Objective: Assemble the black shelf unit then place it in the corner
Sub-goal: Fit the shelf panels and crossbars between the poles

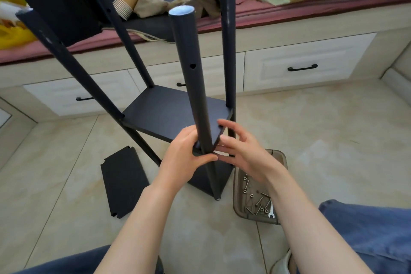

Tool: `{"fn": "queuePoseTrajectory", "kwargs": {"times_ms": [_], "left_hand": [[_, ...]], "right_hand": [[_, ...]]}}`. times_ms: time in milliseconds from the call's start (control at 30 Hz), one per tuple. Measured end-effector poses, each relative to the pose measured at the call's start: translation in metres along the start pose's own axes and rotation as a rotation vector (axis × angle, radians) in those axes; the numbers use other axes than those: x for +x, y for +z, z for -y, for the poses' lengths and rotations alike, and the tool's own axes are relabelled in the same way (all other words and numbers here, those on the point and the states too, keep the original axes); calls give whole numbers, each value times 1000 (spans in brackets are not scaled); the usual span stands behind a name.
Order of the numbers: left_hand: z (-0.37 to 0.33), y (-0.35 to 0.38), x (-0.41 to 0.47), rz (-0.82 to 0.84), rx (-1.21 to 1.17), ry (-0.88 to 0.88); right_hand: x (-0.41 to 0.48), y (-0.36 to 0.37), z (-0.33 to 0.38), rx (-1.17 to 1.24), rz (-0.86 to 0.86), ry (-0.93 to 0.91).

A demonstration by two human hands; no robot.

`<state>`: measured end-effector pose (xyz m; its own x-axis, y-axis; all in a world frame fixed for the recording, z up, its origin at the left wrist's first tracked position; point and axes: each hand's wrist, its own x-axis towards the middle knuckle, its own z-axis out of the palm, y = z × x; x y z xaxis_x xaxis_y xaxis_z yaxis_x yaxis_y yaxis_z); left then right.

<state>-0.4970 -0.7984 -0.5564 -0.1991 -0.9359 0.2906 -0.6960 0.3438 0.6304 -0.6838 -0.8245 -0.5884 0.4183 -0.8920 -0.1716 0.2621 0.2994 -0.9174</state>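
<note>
The black shelf unit stands on the tiled floor with several round black poles rising toward me; the near pole (193,87) has a bolt hole in its side. A black shelf board (171,111) sits between the poles partway up, and another board lies at the bottom. My left hand (186,153) grips the near pole at the corner of the shelf board, thumb pointing right. My right hand (242,151) is at the same corner from the right, fingers spread and bent around the board's edge. A loose black shelf board (124,182) lies flat on the floor to the left.
A brown translucent tray (278,155) holding several bolts, nuts and a small wrench (270,213) rests on the floor under my right forearm. Beige drawer cabinets (300,66) with a pink cushioned bench, clothes and bags run behind the unit. My knees in blue jeans frame the bottom.
</note>
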Motion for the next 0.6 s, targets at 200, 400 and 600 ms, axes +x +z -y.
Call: {"fn": "queuePoseTrajectory", "kwargs": {"times_ms": [200, 400, 600], "left_hand": [[-2, 0, 0, -7, 10, 8], [-5, -7, 3, 0, 51, 97], [2, -16, 12, 152, 133, 117]], "right_hand": [[34, 15, 4, 234, -191, 117], [55, 23, 8, 501, -138, 196], [60, 17, 1, 576, -8, 149]]}}
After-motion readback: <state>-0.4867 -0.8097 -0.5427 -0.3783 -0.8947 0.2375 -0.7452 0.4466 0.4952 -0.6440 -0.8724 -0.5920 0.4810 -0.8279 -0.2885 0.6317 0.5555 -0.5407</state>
